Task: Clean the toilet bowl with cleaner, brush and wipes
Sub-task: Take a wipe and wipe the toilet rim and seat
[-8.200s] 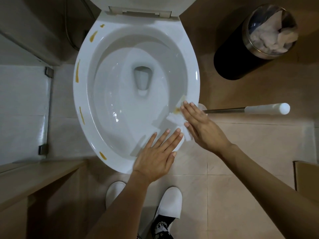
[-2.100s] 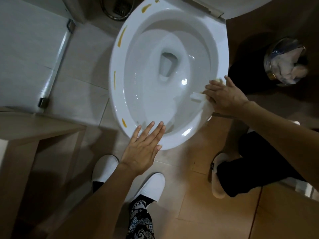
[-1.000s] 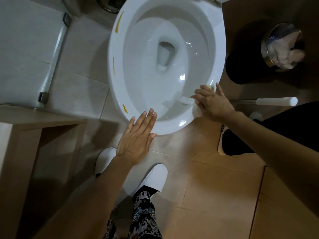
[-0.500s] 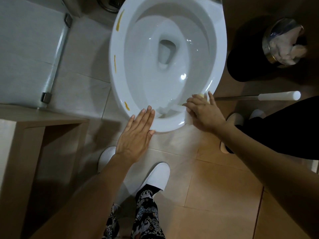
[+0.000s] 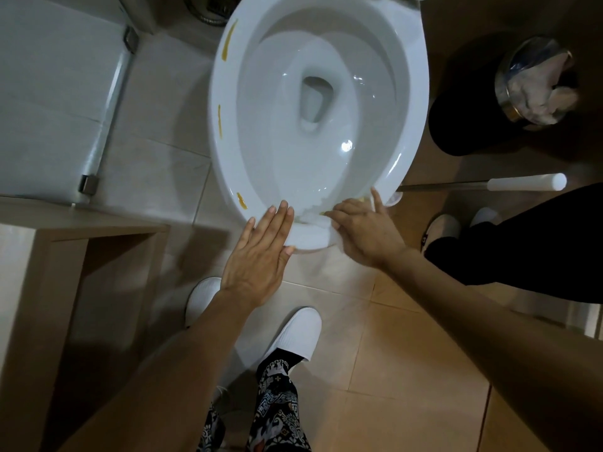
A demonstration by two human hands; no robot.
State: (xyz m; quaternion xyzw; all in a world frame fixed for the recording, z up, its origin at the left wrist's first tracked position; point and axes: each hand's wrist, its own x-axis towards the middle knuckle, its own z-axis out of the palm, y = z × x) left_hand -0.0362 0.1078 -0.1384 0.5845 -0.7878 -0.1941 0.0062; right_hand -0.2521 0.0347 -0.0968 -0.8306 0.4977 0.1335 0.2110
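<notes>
Under the right hand (image 5: 365, 233), a white wipe (image 5: 318, 220) is pinched against the toilet bowl (image 5: 225, 158) front rim, mid-wipe. Beside it, the left hand (image 5: 261, 252) rests flat, fingers straight. Next likely: yellow streaks (image 5: 241, 200) just beyond the left fingertips. The brush (image 5: 483, 184) lies past the right hand.

Glossy white ceramic toilet bowl (image 5: 411, 93), shiny metal-rimmed bin (image 5: 509, 109), matt tiled floor (image 5: 408, 370), wood-look cabinet (image 5: 81, 230).

bin (image 5: 509, 102) and brush handle (image 5: 525, 182) right, cabinet (image 5: 81, 243) left
</notes>
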